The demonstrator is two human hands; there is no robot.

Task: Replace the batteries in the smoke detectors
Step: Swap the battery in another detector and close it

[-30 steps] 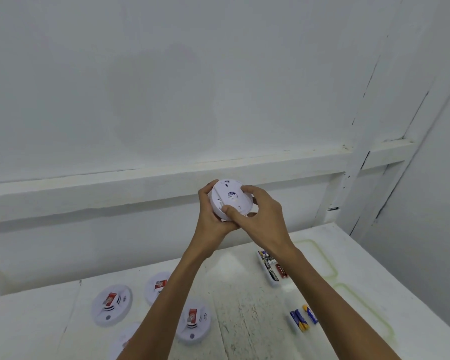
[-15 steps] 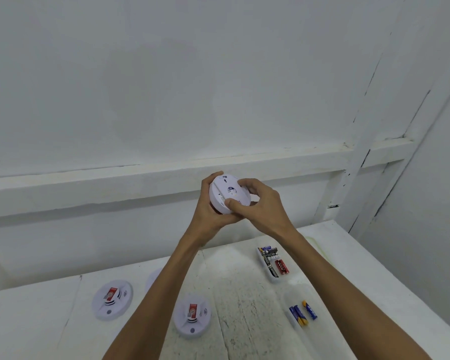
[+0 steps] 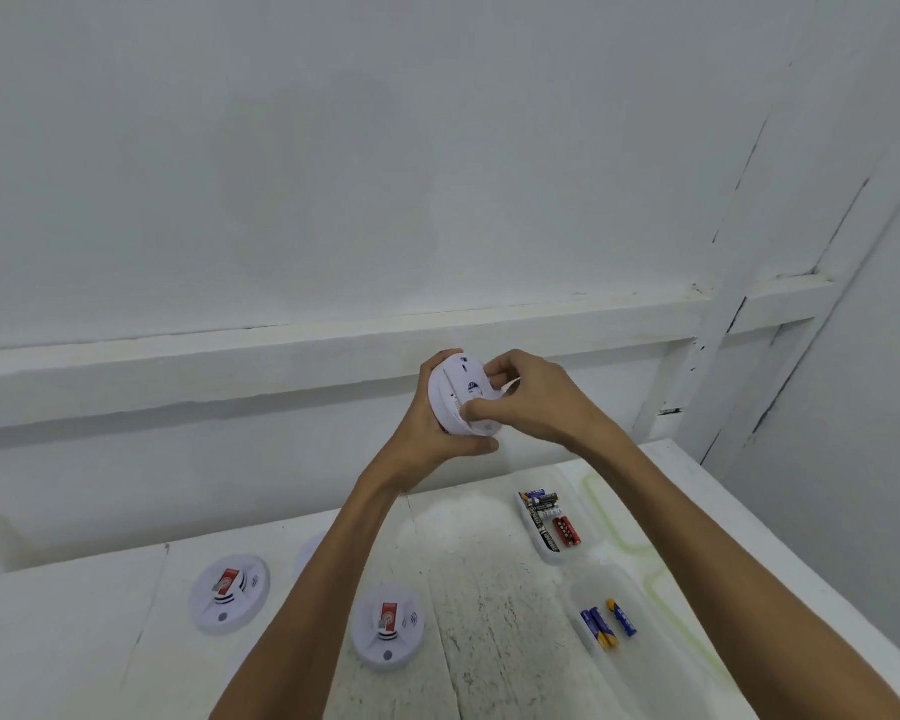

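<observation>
I hold a white smoke detector (image 3: 455,407) at the centre of the frame, lifted above the white table (image 3: 489,631). My left hand (image 3: 430,433) cups it from behind, fingers curled round its rim. My right hand (image 3: 536,402) pinches its near face, thumb pressed beside a seam, seemingly working the cover; I cannot tell whether a battery sits inside.

At lower left lie two more detectors (image 3: 228,595), each showing a red block that looks like a battery. A third one (image 3: 307,550) peeks out from behind my left forearm.

At lower right, the far tray (image 3: 559,559) holds mixed batteries (image 3: 565,530). The near tray (image 3: 583,589) holds three blue-and-yellow cells (image 3: 605,622).

I judge the task mid-way: this unit is in hand and unfinished, and whether the others carry old or fresh batteries is unclear.
</observation>
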